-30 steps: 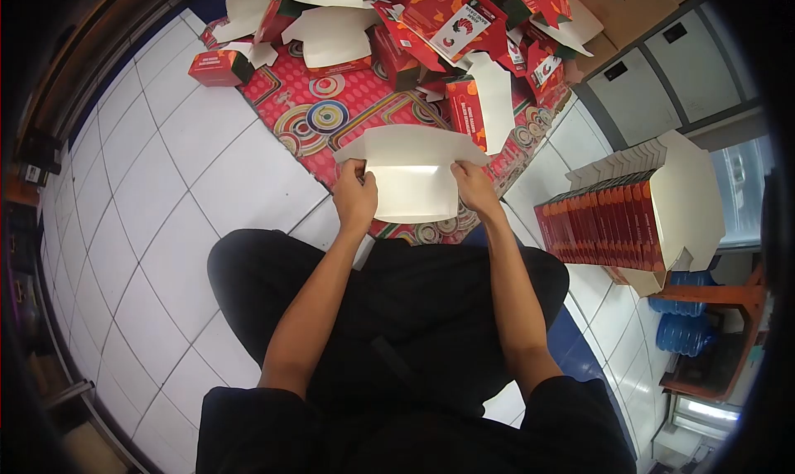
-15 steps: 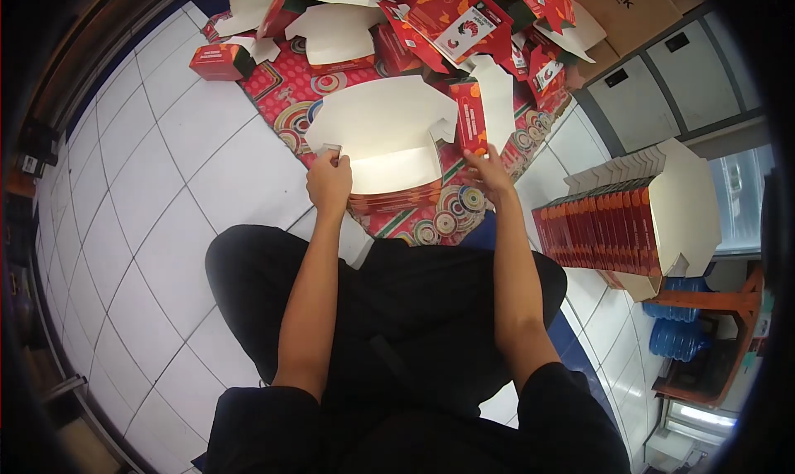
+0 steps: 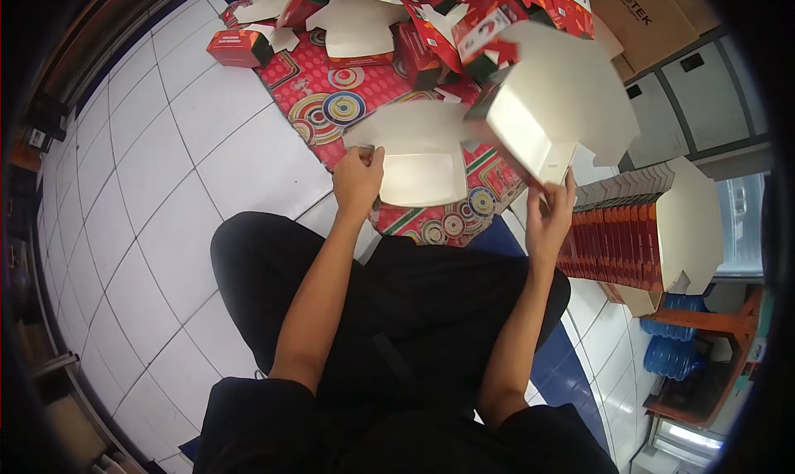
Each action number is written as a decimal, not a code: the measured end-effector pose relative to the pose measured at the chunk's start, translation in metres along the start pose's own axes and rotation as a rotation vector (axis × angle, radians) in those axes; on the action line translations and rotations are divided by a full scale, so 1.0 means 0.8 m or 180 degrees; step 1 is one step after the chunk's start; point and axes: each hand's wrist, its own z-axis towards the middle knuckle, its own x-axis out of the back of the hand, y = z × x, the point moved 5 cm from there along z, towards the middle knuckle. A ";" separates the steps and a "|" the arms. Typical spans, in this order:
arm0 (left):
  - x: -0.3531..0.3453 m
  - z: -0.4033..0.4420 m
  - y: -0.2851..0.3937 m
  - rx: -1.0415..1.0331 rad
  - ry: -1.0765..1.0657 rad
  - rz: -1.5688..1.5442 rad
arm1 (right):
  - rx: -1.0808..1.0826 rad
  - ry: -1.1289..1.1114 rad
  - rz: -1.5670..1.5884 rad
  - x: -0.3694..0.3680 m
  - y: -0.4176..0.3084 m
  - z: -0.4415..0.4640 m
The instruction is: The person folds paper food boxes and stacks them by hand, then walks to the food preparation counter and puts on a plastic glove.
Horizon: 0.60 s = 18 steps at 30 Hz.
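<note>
In front of my knees lies an open red food carton point(image 3: 424, 180), white inside, its lid raised and blurred. My left hand point(image 3: 358, 180) is closed, its fingers pinching that carton's left corner. To the right, my right hand point(image 3: 551, 213) grips the lower edge of another open carton point(image 3: 520, 133). This one is tilted, with its white inside facing up, and its lid is smeared by motion. The held carton hangs between the carton in front of me and a row of nested cartons point(image 3: 617, 242). My right thumb is partly hidden.
A patterned red mat point(image 3: 319, 101) lies on white floor tiles point(image 3: 224, 163). Loose red cartons point(image 3: 360, 39) are heaped at its far end. Grey drawers point(image 3: 683, 101) and a brown cardboard box point(image 3: 638, 14) stand at the right, with blue water bottles point(image 3: 672, 354) lower down.
My right hand has moved right with a carton, which has swung from standing on its side to showing its white inside. My left hand stays at the front carton's corner. The view has shifted slightly.
</note>
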 end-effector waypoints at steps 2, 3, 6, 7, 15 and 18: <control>0.006 -0.006 0.005 0.0077 -0.0062 0.0239 | 0.0191 -0.0229 -0.0177 0.004 -0.012 -0.017; 0.006 -0.007 0.005 0.0052 -0.0090 0.0104 | 0.0364 -0.0447 -0.0368 -0.001 -0.018 -0.022; -0.006 -0.017 -0.013 0.0429 -0.0348 -0.0844 | 0.0461 -0.0741 -0.0387 -0.016 -0.023 -0.024; -0.014 -0.022 -0.024 0.0839 -0.0561 -0.1665 | 0.0695 -0.0913 -0.0478 -0.024 -0.031 -0.025; -0.034 -0.017 -0.035 0.0318 -0.0467 -0.1557 | 0.0230 -0.1999 0.0108 -0.084 0.005 -0.022; -0.037 -0.014 -0.041 0.0031 -0.0464 -0.1328 | -0.0855 -0.2438 0.1177 -0.100 0.029 -0.020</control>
